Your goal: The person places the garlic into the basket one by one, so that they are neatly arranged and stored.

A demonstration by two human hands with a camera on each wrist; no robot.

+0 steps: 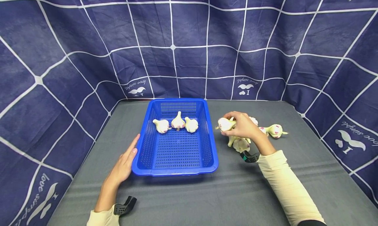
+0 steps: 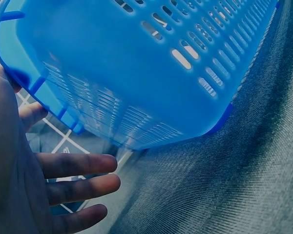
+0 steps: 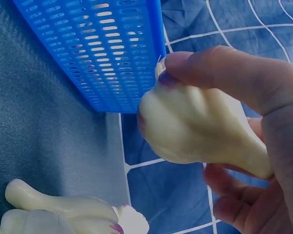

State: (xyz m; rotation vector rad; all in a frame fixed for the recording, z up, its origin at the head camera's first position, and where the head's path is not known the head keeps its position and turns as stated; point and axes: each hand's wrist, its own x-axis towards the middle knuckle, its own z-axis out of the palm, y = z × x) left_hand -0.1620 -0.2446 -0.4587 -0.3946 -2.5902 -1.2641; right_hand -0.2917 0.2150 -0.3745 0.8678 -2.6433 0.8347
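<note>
My right hand (image 1: 240,125) grips a garlic bulb (image 1: 225,124) between thumb and fingers, above a pile of garlic bulbs (image 1: 242,145) to the right of the basket. In the right wrist view the held bulb (image 3: 185,122) points its stem toward my palm. A blue plastic basket (image 1: 174,172) with perforated walls holds three garlic bulbs in its far half. Against its left rim rests my left hand (image 1: 123,165), fingers straight. The left wrist view shows the thumb and a finger at the rim (image 2: 44,95), with the other fingers (image 2: 83,190) stretched out beside the wall.
A lone garlic bulb (image 1: 276,131) lies at the right edge of the pile. Grey cloth (image 1: 189,199) covers the table. Behind and along both sides hangs a dark blue curtain (image 1: 189,65) with white lines.
</note>
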